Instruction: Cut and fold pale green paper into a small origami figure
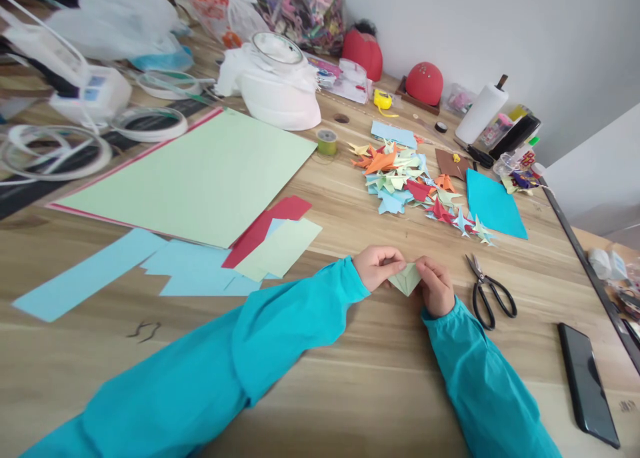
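From where I stand, I see the left hand (377, 266) pinching one side of a small pale green folded paper (406, 282), and the right hand (437, 286) pinching the other side. The paper is between both hands, above the wooden table (360, 391); whether it touches the wood, I cannot tell. Black-handled scissors (480, 278) lie just beside the right hand. Beyond the hands there is a pile of colourful folded papers (395, 181).
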Demonstrator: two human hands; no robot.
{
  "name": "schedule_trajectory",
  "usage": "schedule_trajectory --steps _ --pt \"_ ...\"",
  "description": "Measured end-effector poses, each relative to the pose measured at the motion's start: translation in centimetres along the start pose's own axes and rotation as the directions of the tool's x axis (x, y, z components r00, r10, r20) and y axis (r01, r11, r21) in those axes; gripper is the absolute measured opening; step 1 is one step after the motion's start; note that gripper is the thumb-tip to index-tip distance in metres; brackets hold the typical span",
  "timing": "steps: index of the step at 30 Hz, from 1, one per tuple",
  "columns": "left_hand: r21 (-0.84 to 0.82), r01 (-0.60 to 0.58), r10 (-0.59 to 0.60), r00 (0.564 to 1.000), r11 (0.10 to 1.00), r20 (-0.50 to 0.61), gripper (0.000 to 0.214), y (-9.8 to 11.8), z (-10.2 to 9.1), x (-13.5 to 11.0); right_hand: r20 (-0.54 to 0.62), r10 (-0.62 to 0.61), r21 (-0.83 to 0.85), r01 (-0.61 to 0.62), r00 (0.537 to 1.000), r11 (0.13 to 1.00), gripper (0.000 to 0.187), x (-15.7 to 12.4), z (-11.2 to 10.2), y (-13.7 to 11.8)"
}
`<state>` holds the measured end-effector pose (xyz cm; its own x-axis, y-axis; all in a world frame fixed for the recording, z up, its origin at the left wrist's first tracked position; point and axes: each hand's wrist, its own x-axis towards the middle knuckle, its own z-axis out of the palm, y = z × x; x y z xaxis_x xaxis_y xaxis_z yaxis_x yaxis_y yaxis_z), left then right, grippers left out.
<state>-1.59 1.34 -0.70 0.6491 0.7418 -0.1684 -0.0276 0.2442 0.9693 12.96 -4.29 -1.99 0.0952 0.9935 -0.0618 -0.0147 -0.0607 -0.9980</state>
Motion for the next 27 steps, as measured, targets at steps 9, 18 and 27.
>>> schedule_trajectory --steps 9,18,27 --pt "0.029 -0.039 0.041 0.998 0.999 -0.054 0.030 -0.1 0.0 0.2 0.020 0.004 -0.063 -0.002 1.000 0.998 0.025 -0.1 0.5 -1.3" --pt "0.203 -0.148 0.168 0.982 0.968 -0.084 0.024 -0.6 0.1 0.0 0.034 0.010 -0.098 -0.007 0.999 0.995 0.028 -0.1 0.5 -1.2" --pt "0.260 -0.200 0.214 0.976 0.945 -0.028 0.026 -0.6 0.1 0.0 0.008 0.011 -0.144 -0.010 1.000 0.989 0.033 0.0 0.6 -1.4"
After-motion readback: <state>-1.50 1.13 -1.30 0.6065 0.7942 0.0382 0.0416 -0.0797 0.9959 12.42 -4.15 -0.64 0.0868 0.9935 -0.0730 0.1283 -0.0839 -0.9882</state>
